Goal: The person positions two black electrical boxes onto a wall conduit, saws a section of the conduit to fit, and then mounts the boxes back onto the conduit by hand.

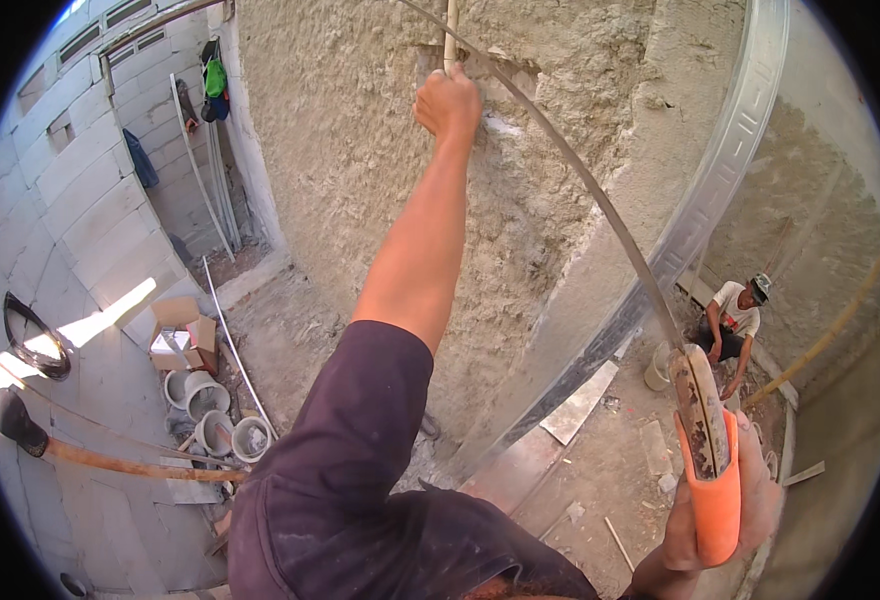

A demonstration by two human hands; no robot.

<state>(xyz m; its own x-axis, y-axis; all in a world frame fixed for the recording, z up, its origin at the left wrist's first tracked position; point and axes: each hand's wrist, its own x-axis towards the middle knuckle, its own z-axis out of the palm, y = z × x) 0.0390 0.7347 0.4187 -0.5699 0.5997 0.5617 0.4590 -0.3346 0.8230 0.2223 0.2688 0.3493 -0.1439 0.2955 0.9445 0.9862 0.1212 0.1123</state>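
Observation:
My left arm reaches up to the rough plastered wall (550,200). High on it, my left hand (448,103) is closed round the lower end of a thin pale stick (451,35), beside a recess in the plaster. At the lower right, my right hand (755,490) grips the orange handle (712,505) of what looks like a handsaw, seen nearly edge-on. Its long thin blade (600,195) runs up and leftward across the wall, its tip passing close to the stick. Whether the blade touches the stick I cannot tell.
A person (735,320) crouches below right, near a pale bucket (657,368). A metal frame (705,190) edges the wall. At left stand several buckets (206,398), an open cardboard box (185,335) and a coiled black hose (35,340). A wooden pole (140,463) crosses there.

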